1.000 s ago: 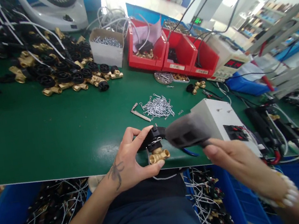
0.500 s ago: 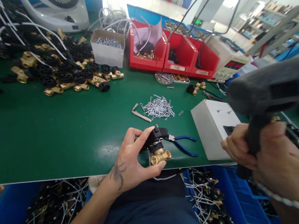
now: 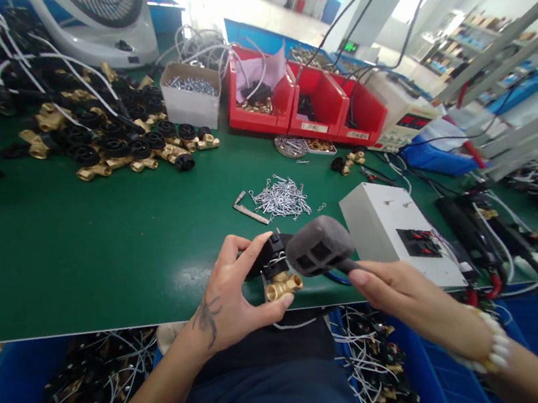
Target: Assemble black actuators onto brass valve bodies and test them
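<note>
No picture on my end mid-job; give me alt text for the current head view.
A person's left hand holds a brass-and-black fitting at the near edge of a green table; the right hand holds a grey mallet-like tool close beside it. Beyond lies a pile of metal clips, with red bins and more fittings farther back.

Golden valve (image 3: 284, 287), grey tool (image 3: 322, 237), seemingly blue handle (image 3: 339, 278)

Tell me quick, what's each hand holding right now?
Left hand: holding a brass-and-black fitting between thumb and fingers.
Right hand: closed around the handle of a grey mallet-like tool.
</note>
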